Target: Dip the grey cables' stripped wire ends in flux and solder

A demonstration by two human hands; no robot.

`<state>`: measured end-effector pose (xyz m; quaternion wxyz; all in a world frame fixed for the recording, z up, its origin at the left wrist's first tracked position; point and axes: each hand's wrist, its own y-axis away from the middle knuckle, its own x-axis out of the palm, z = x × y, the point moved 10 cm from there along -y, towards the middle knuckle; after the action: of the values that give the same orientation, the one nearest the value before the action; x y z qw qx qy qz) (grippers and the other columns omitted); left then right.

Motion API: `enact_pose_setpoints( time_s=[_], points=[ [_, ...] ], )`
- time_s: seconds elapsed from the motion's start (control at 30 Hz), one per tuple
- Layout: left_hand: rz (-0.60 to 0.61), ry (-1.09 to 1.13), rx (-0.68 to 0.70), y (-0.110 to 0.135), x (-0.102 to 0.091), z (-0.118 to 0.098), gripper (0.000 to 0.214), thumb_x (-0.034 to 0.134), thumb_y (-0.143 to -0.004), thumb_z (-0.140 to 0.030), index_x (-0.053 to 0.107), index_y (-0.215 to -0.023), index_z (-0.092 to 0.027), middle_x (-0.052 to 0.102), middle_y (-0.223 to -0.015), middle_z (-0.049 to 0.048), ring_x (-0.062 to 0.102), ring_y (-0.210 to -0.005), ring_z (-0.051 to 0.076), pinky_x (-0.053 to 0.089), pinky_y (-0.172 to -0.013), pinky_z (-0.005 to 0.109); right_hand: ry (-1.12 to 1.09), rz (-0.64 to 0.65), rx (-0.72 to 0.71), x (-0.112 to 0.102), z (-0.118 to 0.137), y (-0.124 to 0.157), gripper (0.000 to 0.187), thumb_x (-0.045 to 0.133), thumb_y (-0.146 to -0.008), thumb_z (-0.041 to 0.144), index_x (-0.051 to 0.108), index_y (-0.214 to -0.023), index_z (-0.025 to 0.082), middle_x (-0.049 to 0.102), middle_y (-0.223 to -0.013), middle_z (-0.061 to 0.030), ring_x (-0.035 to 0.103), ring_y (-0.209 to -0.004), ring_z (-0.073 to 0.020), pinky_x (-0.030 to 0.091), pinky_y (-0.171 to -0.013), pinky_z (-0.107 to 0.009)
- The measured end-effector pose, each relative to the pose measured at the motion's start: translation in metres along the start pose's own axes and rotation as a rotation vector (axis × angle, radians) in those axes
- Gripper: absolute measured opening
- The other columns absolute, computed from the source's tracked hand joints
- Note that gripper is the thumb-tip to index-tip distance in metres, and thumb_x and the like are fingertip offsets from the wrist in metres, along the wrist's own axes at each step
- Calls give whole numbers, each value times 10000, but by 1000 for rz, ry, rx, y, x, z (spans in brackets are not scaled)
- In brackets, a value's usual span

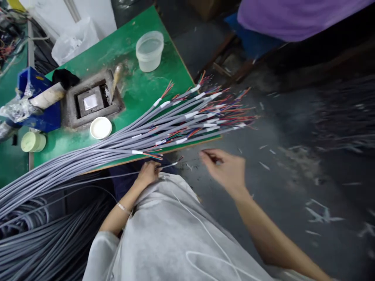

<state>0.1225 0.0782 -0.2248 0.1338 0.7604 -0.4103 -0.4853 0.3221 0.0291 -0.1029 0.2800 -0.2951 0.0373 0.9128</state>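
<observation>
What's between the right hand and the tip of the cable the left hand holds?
The head view shows an open gap between the right hand and the cable tip, with the littered floor showing behind.

Two hands show, one left hand (pixel 149 171) and one right hand (pixel 224 168), with one bracelet (pixel 123 208). Of grey cables, one single cable (pixel 123 175) is at the left hand, and more than a dozen lie in one bunch (pixel 108 150), overlapping too much for an exact count. Besides these there are one clear tub (pixel 149 54), one white lid (pixel 101 128), one pale green jar (pixel 33 142), one blue box (pixel 48 119), one square pot (pixel 117 103) and one plastic bag (pixel 76 43)
</observation>
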Motion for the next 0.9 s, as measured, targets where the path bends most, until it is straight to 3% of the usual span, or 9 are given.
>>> enact_pose_setpoints(
  time_s=[0.13, 0.27, 0.4, 0.5, 0.57, 0.63, 0.7, 0.77, 0.9],
  points=[
    [128, -23, 139, -54, 40, -48, 308, 628, -786, -199, 644, -1074, -90, 636, -1139, 180, 561, -1104, 250, 417, -941, 319, 23, 19, 76, 7, -37, 20, 334, 557, -755, 446, 636, -585, 169, 618, -436, -26, 571, -385, -157, 430, -406, -251],
    [213, 6, 314, -44, 44, -90, 227, 508, -871, -230, 704, -888, -116, 697, -865, 106, 627, -846, 181, 447, -772, 240, 23, -46, 102, -14, -30, 21, 279, 560, -774, 407, 651, -643, 178, 646, -485, -23, 601, -431, -163, 468, -459, -263],
    [100, 175, 544, 34, -21, -114, 297, 472, -889, -309, 714, -964, -154, 675, -829, 85, 605, -765, 162, 439, -706, 241, -37, -128, -41, -40, 24, 3, 153, 606, -779, 325, 658, -700, 206, 649, -518, 4, 594, -458, -148, 470, -502, -262],
    [-207, 437, 612, 102, -102, -102, 291, 534, -852, -360, 728, -999, -201, 655, -826, 96, 584, -722, 171, 443, -651, 280, -144, -131, -214, -42, 81, -14, 64, 625, -786, 246, 662, -736, 229, 649, -547, 26, 572, -460, -125, 446, -500, -244],
    [-543, 582, 523, 137, -153, -73, 216, 631, -787, -358, 752, -924, -245, 574, -641, 35, 499, -582, 131, 389, -539, 258, -242, -99, -340, -32, 121, -26, 55, 631, -781, 216, 664, -739, 230, 654, -573, 29, 572, -472, -114, 430, -485, -229],
    [-842, 713, 414, 164, -186, -41, 156, 710, -711, -345, 767, -832, -265, 458, -518, -12, 398, -502, 101, 314, -464, 236, -358, 115, -489, -1, 166, -33, 61, 619, -788, 225, 669, -752, 219, 670, -629, 18, 587, -520, -113, 451, -517, -223],
    [-1005, 814, 344, 179, -203, -18, 140, 749, -661, -328, 771, -784, -265, 413, -483, -29, 351, -476, 85, 273, -433, 223, -442, 439, -633, 39, 211, -29, 118, 651, -764, 302, 683, -818, 203, 685, -701, -3, 602, -578, -122, 474, -547, -227],
    [-1062, 863, 317, 185, -214, -6, 135, 763, -640, -304, 771, -769, -265, 422, -482, -31, 349, -470, 76, 264, -425, 215, -443, 699, -715, 72, 245, -19, 271, 706, -704, 368, 691, -903, 185, 695, -778, -26, 620, -646, -139, 487, -576, -238],
    [-1128, 855, 294, 199, -234, 8, 123, 770, -627, -267, 772, -750, -260, 437, -495, -32, 360, -478, 68, 262, -435, 209, -416, 908, -678, 114, 280, -16, 202, 668, -716, 284, 698, -870, 158, 683, -750, -33, 602, -642, -136, 476, -590, -249]
  ],
)
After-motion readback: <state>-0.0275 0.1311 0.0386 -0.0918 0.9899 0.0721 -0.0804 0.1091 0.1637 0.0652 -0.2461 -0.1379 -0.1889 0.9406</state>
